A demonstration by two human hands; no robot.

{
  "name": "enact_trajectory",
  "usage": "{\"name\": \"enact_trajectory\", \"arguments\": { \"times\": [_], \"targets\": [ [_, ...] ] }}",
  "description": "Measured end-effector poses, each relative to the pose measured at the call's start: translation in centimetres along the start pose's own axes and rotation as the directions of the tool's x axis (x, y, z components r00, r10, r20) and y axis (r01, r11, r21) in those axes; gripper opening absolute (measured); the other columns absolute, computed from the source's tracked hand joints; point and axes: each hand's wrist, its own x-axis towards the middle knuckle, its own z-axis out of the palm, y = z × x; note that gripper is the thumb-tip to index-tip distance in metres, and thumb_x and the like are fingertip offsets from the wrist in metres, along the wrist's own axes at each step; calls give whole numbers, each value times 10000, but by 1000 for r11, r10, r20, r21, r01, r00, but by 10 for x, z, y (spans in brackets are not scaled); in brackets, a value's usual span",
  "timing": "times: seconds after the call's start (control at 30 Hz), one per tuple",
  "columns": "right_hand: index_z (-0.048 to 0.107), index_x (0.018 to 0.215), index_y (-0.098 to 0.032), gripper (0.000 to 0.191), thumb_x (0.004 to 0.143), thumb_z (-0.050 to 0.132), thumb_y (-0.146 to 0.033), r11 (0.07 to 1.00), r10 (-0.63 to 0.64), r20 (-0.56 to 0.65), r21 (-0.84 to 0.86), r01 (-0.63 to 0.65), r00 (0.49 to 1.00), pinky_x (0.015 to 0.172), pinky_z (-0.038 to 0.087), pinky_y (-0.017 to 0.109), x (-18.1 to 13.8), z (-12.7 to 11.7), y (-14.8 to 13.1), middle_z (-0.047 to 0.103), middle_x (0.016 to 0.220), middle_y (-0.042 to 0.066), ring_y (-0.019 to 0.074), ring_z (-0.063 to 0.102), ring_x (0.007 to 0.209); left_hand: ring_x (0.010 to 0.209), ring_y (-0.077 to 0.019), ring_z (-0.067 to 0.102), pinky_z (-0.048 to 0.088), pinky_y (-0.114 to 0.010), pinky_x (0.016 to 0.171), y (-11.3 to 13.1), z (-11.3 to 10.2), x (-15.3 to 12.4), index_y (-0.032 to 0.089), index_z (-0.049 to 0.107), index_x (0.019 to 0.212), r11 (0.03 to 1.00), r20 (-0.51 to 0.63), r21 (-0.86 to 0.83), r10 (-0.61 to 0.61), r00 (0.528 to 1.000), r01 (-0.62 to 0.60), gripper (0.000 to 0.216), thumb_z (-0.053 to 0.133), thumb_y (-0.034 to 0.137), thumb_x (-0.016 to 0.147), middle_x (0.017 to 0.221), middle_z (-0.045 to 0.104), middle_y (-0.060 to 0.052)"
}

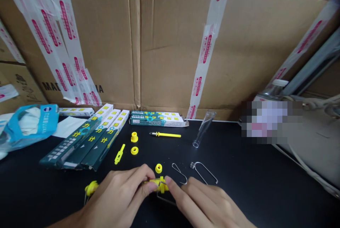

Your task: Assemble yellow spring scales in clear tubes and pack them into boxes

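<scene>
My left hand and my right hand meet near the front edge of the black table. Both pinch a small yellow plastic part between their fingertips; a thin wire frame hangs below it. Just beyond lie a yellow cap, a wire hook and a wire loop. Another yellow piece sits left of my left hand.
Three dark green long boxes lie at the left, another box at the back. Two yellow rings, a yellow clip, a yellow rod and a clear tube are scattered mid-table. A blue bag is far left. Cardboard walls stand behind.
</scene>
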Motion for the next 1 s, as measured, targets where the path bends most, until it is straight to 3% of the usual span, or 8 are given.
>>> {"name": "enact_trajectory", "arguments": {
  "times": [0.13,0.27,0.37,0.57,0.63,0.77,0.9,1.0],
  "targets": [
    [739,1215,-168,265,1053,566,-287,1000,-13,-85,-28,10,996,475,587,202,2,6,0,744,638,22,150,689,508,712,-147,750,531,-164,636,6,-1,2,288,672,932,999,1,43,23,1000,-23,181,523,341,1020,794,768,54],
    [715,1214,-74,280,1052,491,-117,999,-14,72,-36,17,997,509,600,222,3,-6,-1,764,718,53,167,723,596,533,-114,665,427,-186,450,8,-1,5,273,655,907,995,5,101,7,1000,-8,135,614,387,967,782,765,73],
    [706,1187,-24,330,1042,410,-40,999,-33,97,-13,34,995,475,577,258,3,-7,-3,741,709,59,177,707,589,451,-98,589,416,-204,453,5,2,4,266,640,862,992,-3,125,14,1000,-13,176,612,398,976,760,756,80],
    [692,818,-150,249,1013,539,-125,981,167,-142,126,-150,976,556,554,290,1,19,-8,697,700,48,200,666,645,552,-109,693,440,-188,457,-2,5,-2,258,623,864,980,-25,168,107,994,-102,177,696,395,949,764,770,87],
    [674,807,-160,251,1022,545,-165,950,249,-144,231,-213,958,557,531,277,0,25,-10,688,694,42,187,633,631,604,-121,733,466,-185,464,-4,4,-2,251,623,869,965,-58,213,168,984,-152,203,674,420,968,772,779,74],
    [694,822,-192,317,1064,491,-214,754,365,131,539,-375,922,650,510,238,-1,26,-8,725,757,21,159,637,697,579,-154,728,531,-252,537,-5,1,2,231,637,849,875,-150,395,361,921,-278,341,488,451,1062,699,751,43],
    [728,807,-213,424,1091,449,-362,412,392,514,643,-645,763,685,472,236,0,23,-6,683,674,4,161,633,744,556,-156,725,530,-305,518,-3,0,4,189,659,923,744,-166,541,552,817,-393,337,413,333,1103,735,779,39],
    [704,766,-205,532,1077,409,-519,268,396,585,664,-698,708,672,453,250,0,24,-5,598,611,-10,167,588,719,569,-150,741,537,-308,519,1,0,4,161,662,968,660,-147,620,630,763,-425,286,433,267,1101,756,805,32]
  ]
}}
